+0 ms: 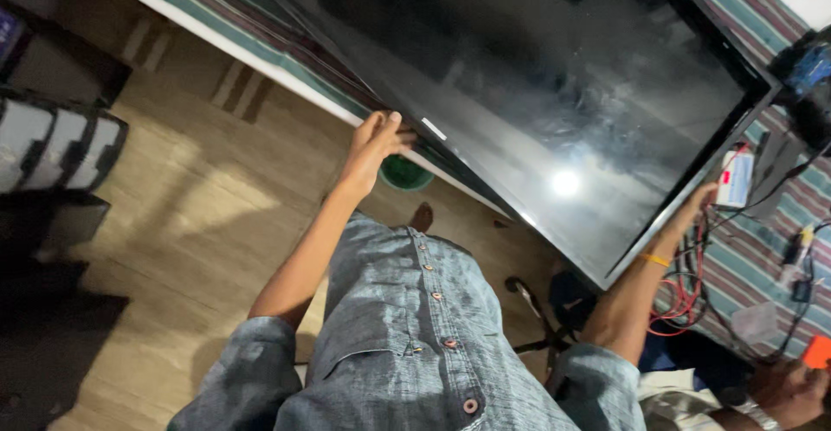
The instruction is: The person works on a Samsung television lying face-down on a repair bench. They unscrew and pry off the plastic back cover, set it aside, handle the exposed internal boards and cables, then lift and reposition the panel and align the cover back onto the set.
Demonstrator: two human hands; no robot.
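Head view: left hand fingers curl over the near edge of a flat-screen television, right hand fingers clamp its corner. Beyond them the glossy panel lies across the striped-cloth counter, red wires beside the right fingers.

- We see a glossy, smooth black screen panel, smudged and mirroring a lamp.
- We see striped woven cloth covering the surface.
- We see matt wood-look floor.
- We see soft denim-like shirt cloth.
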